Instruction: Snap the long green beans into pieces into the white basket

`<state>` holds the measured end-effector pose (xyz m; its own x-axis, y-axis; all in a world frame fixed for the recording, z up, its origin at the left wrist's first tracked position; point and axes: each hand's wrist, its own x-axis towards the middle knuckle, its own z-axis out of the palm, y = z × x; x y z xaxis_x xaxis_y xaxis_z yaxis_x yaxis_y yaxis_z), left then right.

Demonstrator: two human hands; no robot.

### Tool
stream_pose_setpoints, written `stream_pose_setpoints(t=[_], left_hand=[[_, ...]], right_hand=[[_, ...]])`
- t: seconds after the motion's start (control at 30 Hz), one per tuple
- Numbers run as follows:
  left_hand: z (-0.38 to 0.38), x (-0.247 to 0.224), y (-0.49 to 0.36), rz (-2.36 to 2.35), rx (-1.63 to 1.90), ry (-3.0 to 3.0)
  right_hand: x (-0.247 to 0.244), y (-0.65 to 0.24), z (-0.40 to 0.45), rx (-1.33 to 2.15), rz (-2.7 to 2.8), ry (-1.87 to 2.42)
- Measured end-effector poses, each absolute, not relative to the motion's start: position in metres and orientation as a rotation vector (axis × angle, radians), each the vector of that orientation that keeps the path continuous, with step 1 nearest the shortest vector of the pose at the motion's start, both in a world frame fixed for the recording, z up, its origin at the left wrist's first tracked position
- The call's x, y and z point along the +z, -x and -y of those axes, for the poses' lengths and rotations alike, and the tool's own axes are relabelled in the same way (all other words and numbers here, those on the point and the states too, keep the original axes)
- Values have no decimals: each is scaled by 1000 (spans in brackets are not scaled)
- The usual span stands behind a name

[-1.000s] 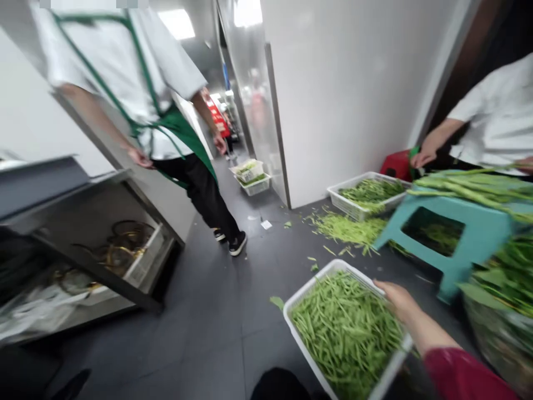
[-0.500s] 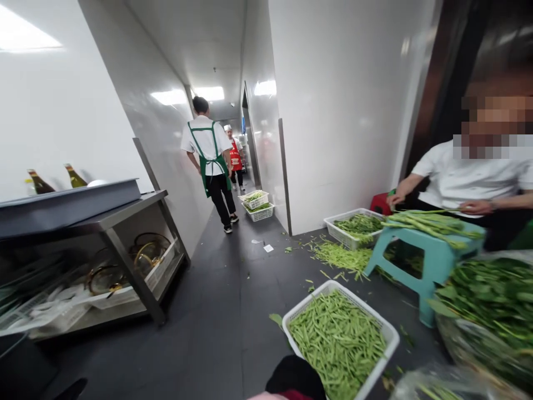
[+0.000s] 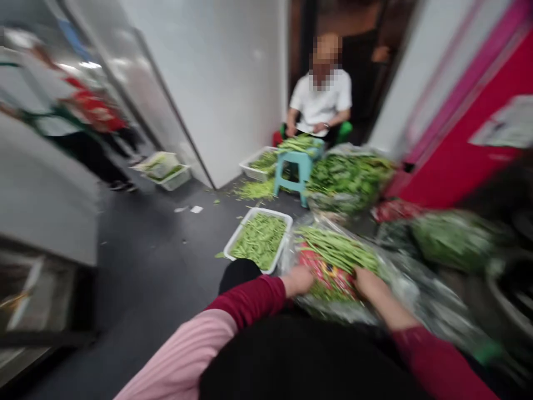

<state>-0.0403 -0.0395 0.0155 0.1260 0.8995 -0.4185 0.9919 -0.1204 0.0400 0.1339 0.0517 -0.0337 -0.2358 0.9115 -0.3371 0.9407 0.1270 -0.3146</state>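
Note:
Low in front of me, my left hand [image 3: 300, 279] is at the left side of a red patterned surface [image 3: 328, 272]. My right hand [image 3: 368, 282] is at its right side, close to a bundle of long green stems [image 3: 337, 244] that lies across it. The fingers of both hands are smeared and partly hidden, so their grip does not show. Clear plastic [image 3: 400, 278] spreads around the bundle. To the left of my hands, a white basket [image 3: 287, 219] on the floor holds cut green pieces [image 3: 260, 239].
A seated person [image 3: 320, 103] handles stems over a turquoise stool [image 3: 293, 158]. Bagged leafy greens [image 3: 350, 178] lie beside it. White baskets [image 3: 177, 179] stand by the wall. Two blurred people are at the far left, and a steel shelf [image 3: 50, 339] is at lower left.
My view has swung to the right and down. Both my hands and forearms now show over the red patterned surface and stems. The seated person appears nearer the middle.

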Motion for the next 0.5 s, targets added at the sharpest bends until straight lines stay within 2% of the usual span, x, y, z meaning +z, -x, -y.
stream_pose_setpoints(t=[0.1,0.2,0.5], left_hand=[[20,-23,41,-1553,-447,-2238],[14,-40,41,-1473,-411,-2317],[14,-32,29,-1463,-257,-2267]], right_hand=[[-53,-176,-37,-733,-2095,-1934],[-61,-183,-35,-745,-2061,-1918],[-52,-174,-28,-818,-2137,-1880]])
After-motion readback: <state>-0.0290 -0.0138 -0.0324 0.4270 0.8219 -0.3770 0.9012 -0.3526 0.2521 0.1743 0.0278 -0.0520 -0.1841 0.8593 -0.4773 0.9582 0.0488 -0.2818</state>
